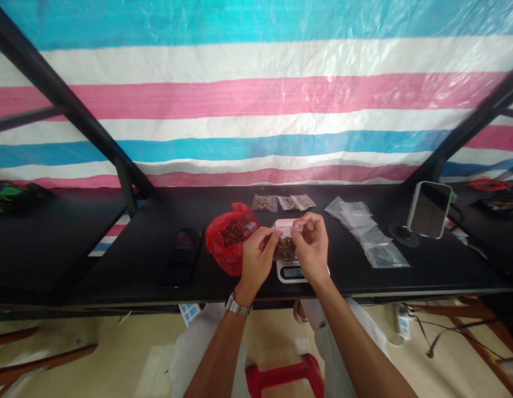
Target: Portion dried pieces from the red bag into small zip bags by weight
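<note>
Between both hands hangs a small clear zip bag [285,249] with brown dried pieces in its lower part. My left hand [258,255] pinches its top left corner, and my right hand [312,246] pinches the top right. Below the bag is a white digital scale [284,278], partly covered by the bag and my right hand; its display is too small to read surely. Left of the scale, close to my left hand, an open red plastic bag [217,249] holds more brown pieces [233,233] and a small clear cup [250,228].
Several filled small bags [265,203] lie at the back of the black table [136,249]. Flat clear bags [368,229] overlap on the right, beside a phone or mirror on a round stand [430,210]. A dark phone-like slab [182,257] lies left. A red stool [285,376] is below.
</note>
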{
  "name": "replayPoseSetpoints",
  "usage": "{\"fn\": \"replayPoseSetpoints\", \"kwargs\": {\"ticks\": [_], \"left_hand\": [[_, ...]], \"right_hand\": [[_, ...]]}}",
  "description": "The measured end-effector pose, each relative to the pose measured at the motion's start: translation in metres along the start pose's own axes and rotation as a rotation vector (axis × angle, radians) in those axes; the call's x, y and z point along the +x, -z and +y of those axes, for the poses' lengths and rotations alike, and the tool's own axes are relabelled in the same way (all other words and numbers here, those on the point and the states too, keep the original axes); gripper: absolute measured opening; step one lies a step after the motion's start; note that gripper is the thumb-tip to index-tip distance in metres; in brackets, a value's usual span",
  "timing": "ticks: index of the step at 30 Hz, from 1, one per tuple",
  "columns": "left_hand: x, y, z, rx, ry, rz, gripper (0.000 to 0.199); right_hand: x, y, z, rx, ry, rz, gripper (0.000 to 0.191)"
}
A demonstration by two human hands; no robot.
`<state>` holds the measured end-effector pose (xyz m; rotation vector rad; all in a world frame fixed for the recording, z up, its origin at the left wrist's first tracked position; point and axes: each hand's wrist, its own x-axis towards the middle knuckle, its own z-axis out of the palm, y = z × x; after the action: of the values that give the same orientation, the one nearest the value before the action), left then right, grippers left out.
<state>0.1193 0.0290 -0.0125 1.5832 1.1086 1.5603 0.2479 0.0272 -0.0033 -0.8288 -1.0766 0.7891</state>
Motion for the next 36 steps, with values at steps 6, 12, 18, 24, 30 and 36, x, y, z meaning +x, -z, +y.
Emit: {"fn": "replayPoseSetpoints", "kwargs": {"ticks": [6,12,18,24,30,36], "left_hand": [[0.000,-0.006,-0.001,-0.007,0.013,-0.002,0.031],[-0.001,-0.008,-0.001,-0.021,0.006,-0.009,0.031],[-0.001,-0.007,-0.004,0.008,-0.003,-0.002,0.027],[-0.001,-0.004,-0.006,0.009,-0.031,-0.010,0.022],[-0.002,-0.002,-0.006,0.015,-0.042,-0.016,0.021],[-0.002,0.000,-0.007,0.001,-0.063,-0.027,0.018]], "right_hand": [[-0.001,0.005,0.000,0.053,-0.111,-0.064,0.039],[0.000,0.004,0.004,0.039,-0.098,-0.046,0.040],[-0.002,0.004,0.004,0.059,-0.115,-0.073,0.040],[-0.002,0.003,0.006,0.075,-0.134,-0.092,0.042],[-0.002,0.002,0.009,0.139,-0.137,-0.097,0.043],[-0.002,0.003,0.011,0.151,-0.140,-0.111,0.044]]}}
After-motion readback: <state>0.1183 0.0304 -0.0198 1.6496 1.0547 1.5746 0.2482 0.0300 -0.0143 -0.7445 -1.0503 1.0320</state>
